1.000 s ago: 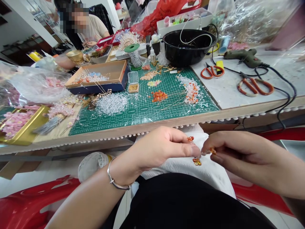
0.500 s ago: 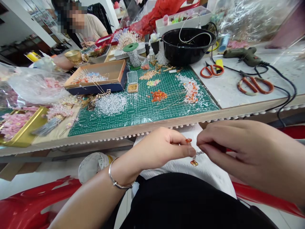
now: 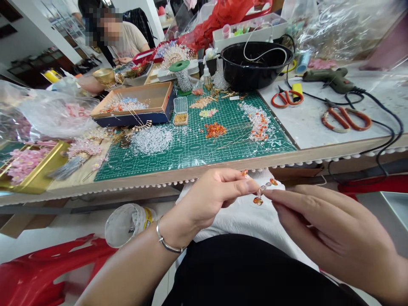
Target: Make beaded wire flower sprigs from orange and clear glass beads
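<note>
My left hand (image 3: pixel 219 191) is closed in a pinch on a beaded sprig (image 3: pixel 264 186) with clear beads and orange flower-like bead clusters, in front of the table edge. One orange cluster hangs below the fingertips, another sticks out to the right, and a third shows behind the thumb. From the right comes my right hand (image 3: pixel 331 229), its index fingertip touching or almost touching the sprig's middle. The thumb of that hand sits lower, apart from the index finger. Any thin wire between them is too fine to see.
A green cutting mat (image 3: pixel 185 157) holds clear beads (image 3: pixel 153 139), orange beads (image 3: pixel 215 130) and loose wires. Behind stand an open box (image 3: pixel 159 95) and black basin (image 3: pixel 255 68). Pliers (image 3: pixel 346 119) and a glue gun (image 3: pixel 338 78) lie right. Another person (image 3: pixel 130 40) sits across.
My right hand has shifted down and its fingers have parted from their pinch. The sprig has turned, so an orange cluster now points right. My left hand keeps its pinch.
</note>
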`<act>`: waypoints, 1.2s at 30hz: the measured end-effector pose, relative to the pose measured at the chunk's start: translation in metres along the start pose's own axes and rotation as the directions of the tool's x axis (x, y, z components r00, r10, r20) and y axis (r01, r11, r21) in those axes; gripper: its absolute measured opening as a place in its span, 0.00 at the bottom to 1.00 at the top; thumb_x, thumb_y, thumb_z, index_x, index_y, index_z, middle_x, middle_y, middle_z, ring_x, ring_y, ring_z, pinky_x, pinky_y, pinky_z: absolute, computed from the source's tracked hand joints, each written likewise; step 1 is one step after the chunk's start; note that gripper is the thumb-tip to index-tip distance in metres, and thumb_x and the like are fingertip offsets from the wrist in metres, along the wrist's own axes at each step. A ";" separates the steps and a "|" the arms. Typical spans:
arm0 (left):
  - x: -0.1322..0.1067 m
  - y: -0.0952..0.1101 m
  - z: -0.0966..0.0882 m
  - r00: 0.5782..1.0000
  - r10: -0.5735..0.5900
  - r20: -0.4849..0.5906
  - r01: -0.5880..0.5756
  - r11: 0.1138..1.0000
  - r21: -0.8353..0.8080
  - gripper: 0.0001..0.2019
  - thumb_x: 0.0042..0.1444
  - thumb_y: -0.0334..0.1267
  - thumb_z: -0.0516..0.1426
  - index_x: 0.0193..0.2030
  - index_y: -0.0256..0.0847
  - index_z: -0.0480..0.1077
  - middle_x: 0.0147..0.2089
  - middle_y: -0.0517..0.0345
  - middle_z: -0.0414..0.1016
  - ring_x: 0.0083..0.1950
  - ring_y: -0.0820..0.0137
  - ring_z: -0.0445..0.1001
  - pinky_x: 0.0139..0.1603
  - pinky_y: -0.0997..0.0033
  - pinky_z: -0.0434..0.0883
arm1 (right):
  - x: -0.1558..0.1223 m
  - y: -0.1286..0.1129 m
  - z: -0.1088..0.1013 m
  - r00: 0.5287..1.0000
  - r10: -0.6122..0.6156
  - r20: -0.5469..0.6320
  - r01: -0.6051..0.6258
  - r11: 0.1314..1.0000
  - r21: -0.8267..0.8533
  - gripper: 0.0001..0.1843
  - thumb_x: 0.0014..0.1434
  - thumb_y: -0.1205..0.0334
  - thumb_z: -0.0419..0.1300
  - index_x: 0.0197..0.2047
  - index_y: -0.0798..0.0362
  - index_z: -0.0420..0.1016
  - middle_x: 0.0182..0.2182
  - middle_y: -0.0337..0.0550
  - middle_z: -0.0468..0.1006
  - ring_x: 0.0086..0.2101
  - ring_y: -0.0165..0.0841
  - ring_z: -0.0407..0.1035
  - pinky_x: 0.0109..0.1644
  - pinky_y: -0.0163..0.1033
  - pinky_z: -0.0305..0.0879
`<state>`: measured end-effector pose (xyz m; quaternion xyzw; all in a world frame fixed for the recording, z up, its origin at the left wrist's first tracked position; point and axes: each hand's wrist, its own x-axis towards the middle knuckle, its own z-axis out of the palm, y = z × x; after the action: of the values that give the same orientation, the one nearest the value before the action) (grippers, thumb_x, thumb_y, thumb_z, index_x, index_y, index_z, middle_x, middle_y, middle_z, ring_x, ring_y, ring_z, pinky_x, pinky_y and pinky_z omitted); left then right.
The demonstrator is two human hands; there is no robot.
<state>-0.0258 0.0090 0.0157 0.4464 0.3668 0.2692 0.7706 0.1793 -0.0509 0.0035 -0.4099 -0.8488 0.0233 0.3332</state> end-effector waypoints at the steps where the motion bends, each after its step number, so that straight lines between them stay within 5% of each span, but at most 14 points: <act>1: 0.000 -0.001 0.001 1.000 -0.006 0.002 0.006 1.000 -0.019 0.15 0.54 0.47 0.67 0.28 0.36 0.75 0.19 0.69 0.53 0.21 0.81 0.44 0.23 0.70 0.40 | 0.000 0.002 -0.001 1.000 -0.029 0.004 0.029 1.000 -0.003 0.15 0.64 0.75 0.56 0.54 0.57 0.72 0.25 0.42 0.76 0.24 0.33 0.71 0.28 0.38 0.65; 8: -0.001 -0.007 -0.001 0.999 0.036 0.018 -0.035 0.998 -0.057 0.16 0.50 0.47 0.69 0.26 0.36 0.74 0.19 0.68 0.56 0.21 0.81 0.47 0.24 0.72 0.46 | -0.005 0.013 -0.002 0.987 -0.163 0.001 0.163 0.985 0.062 0.23 0.62 0.79 0.56 0.58 0.55 0.73 0.25 0.41 0.76 0.24 0.33 0.69 0.28 0.39 0.64; 12: -0.001 -0.005 -0.006 0.974 0.013 0.227 -0.005 0.999 -0.037 0.13 0.52 0.46 0.68 0.29 0.37 0.78 0.25 0.60 0.71 0.26 0.77 0.64 0.29 0.73 0.61 | 0.002 0.020 0.003 0.986 0.148 0.079 -0.167 0.856 0.489 0.09 0.65 0.69 0.59 0.44 0.47 0.78 0.27 0.37 0.78 0.26 0.31 0.73 0.30 0.34 0.68; 15: 0.000 0.002 -0.007 0.910 -0.088 0.406 0.076 0.996 0.045 0.11 0.53 0.44 0.68 0.30 0.37 0.79 0.31 0.56 0.78 0.34 0.71 0.74 0.37 0.71 0.70 | 0.016 0.026 0.002 0.941 0.149 0.305 -0.314 0.720 0.618 0.08 0.66 0.59 0.61 0.35 0.48 0.78 0.26 0.37 0.79 0.27 0.30 0.74 0.29 0.33 0.68; 23: 0.002 0.023 -0.008 0.877 -0.281 0.390 0.093 0.896 0.435 0.11 0.53 0.46 0.68 0.32 0.40 0.81 0.34 0.58 0.82 0.38 0.70 0.77 0.44 0.73 0.71 | 0.047 0.027 -0.024 0.852 -0.116 0.510 -0.069 0.942 0.328 0.14 0.70 0.60 0.54 0.34 0.51 0.76 0.26 0.38 0.74 0.27 0.30 0.66 0.31 0.37 0.57; 29: 0.010 0.022 -0.009 0.830 -0.345 0.437 0.056 0.833 0.551 0.11 0.55 0.47 0.66 0.31 0.43 0.82 0.36 0.56 0.83 0.40 0.66 0.78 0.45 0.70 0.72 | 0.048 0.017 -0.027 0.902 -0.154 0.403 0.083 0.978 0.189 0.12 0.70 0.67 0.52 0.35 0.50 0.73 0.27 0.36 0.72 0.27 0.31 0.64 0.32 0.38 0.56; 33: 0.014 0.021 -0.011 0.798 -0.382 0.466 0.066 0.824 0.562 0.10 0.54 0.47 0.67 0.30 0.43 0.81 0.35 0.56 0.82 0.41 0.65 0.79 0.45 0.69 0.72 | 0.042 0.013 -0.020 0.895 -0.100 0.435 0.017 0.981 0.191 0.11 0.66 0.67 0.54 0.31 0.50 0.71 0.23 0.34 0.71 0.22 0.30 0.62 0.26 0.38 0.53; 36: 0.012 0.023 -0.013 0.851 -0.335 0.405 0.084 0.847 0.524 0.08 0.55 0.44 0.66 0.31 0.41 0.81 0.35 0.57 0.82 0.41 0.66 0.77 0.46 0.70 0.71 | 0.033 0.014 -0.011 0.909 0.124 0.399 -0.227 0.948 0.222 0.12 0.64 0.66 0.54 0.29 0.49 0.72 0.21 0.34 0.72 0.22 0.30 0.65 0.25 0.36 0.57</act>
<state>-0.0315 0.0348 0.0279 0.6341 0.2672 -0.0405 0.7245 0.1806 -0.0209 0.0253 -0.4248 -0.8456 0.2451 0.2106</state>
